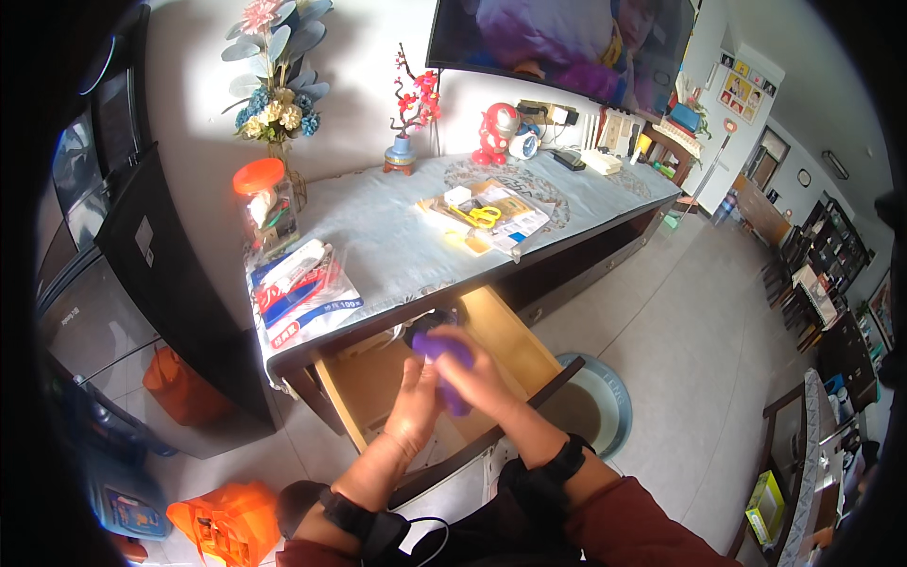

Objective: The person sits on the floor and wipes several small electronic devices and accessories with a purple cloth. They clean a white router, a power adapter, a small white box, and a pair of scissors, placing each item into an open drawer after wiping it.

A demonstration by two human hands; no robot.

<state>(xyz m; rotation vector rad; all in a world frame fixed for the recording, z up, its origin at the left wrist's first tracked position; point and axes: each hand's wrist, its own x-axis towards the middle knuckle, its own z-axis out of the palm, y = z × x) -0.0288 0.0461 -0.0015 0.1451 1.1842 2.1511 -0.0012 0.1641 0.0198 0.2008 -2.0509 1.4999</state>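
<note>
Both hands are together above an open wooden drawer (535,354) of a dark cabinet. A purple item, perhaps a cloth (453,397), is held between them. My left hand (414,393) grips its left side, with the fingers pointing up. Over its upper right part lies my right hand (475,368), and the purple item hangs below the fingers. In the back of the drawer is a dark object (432,322) with something whitish beside it; the hands partly hide them. The drawer's bottom shows around the hands.
On the cloth-covered cabinet top (397,227) lie plastic packages (305,290), a lidded jar (266,202) and yellow scissors (482,216). A basin of murky water (616,411) stands right of the drawer. Orange bags (227,524) and a blue jug (131,510) are at lower left.
</note>
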